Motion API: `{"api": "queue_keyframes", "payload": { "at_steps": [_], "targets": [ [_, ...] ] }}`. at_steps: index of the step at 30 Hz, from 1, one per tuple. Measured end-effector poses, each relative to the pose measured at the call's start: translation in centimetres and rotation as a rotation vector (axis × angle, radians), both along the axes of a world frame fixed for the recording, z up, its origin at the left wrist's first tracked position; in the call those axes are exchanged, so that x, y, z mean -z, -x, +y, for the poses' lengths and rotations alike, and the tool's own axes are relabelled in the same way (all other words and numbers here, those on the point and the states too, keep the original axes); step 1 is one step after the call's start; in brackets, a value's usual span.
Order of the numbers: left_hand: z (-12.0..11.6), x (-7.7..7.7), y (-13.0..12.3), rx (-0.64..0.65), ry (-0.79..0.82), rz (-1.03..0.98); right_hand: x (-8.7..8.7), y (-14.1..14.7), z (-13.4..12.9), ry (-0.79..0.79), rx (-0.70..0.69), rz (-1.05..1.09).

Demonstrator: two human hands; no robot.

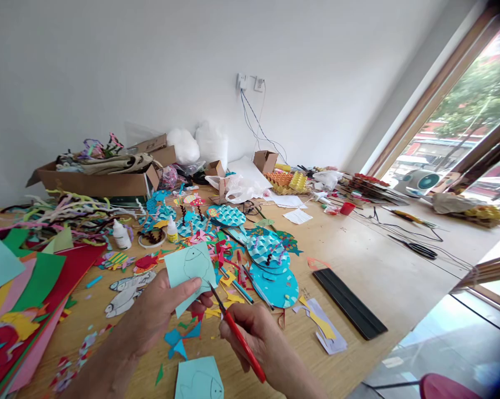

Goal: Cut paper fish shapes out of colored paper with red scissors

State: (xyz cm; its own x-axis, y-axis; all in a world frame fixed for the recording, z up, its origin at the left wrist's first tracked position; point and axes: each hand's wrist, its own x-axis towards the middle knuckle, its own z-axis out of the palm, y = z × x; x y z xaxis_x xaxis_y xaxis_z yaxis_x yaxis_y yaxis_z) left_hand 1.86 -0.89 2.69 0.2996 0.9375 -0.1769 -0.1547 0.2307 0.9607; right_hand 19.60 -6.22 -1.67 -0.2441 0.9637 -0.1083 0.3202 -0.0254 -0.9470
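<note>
Nearest us, towards the near edge of the counter (337, 238), lies a second pale blue sheet (199, 379), its drawn fish facing the right edge. Just beyond, our right hand (246, 332) is wrapped around the red-handled scissors (244, 346). Their long axis slants: the handles lie nearer to us and to the right, while the tips point away and to the left. We cannot tell how far the blades are parted.

Our left hand (185, 293) pinches the pale blue drawing (177, 269), thumb on top and fingers beneath, above the near part of the counter. The fish drawn on it has its long axis running away from us, head towards the far edge, and the scissor tips meet the paper close to its right side.

Left of our hands we have white fish cutouts (123, 303), then coloured paper (62, 277) stacked towards the left edge. On our right, a long black tray (350, 303) slants, its near end towards the right edge. Past the hands stand two glue bottles (121, 235), near round blue pieces (281, 285). Black-handled scissors (420, 250) lie close to the right edge. Along the far edge we see a cardboard box (96, 185) at the left and egg cartons (283, 180) about midway.
</note>
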Motion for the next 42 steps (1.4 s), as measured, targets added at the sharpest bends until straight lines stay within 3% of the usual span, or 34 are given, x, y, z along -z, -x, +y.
{"api": "queue_keyframes", "payload": {
  "at_steps": [12,18,25,42],
  "targets": [
    [-0.1,-0.2,0.0,0.025,-0.003,-0.003,-0.9,-0.2,0.0,-0.085,-0.015,-0.134],
    [-0.3,-0.2,-0.4,-0.014,-0.027,0.009,-1.2,-0.1,-0.3,-0.065,-0.052,-0.064],
    [-0.1,0.1,-0.3,0.055,-0.021,0.037,-0.7,-0.2,-0.2,-0.038,-0.053,-0.032],
    [0.1,0.0,-0.2,0.089,-0.002,0.038,-0.1,-0.3,-0.2,-0.034,-0.041,0.005]
  ]
}}
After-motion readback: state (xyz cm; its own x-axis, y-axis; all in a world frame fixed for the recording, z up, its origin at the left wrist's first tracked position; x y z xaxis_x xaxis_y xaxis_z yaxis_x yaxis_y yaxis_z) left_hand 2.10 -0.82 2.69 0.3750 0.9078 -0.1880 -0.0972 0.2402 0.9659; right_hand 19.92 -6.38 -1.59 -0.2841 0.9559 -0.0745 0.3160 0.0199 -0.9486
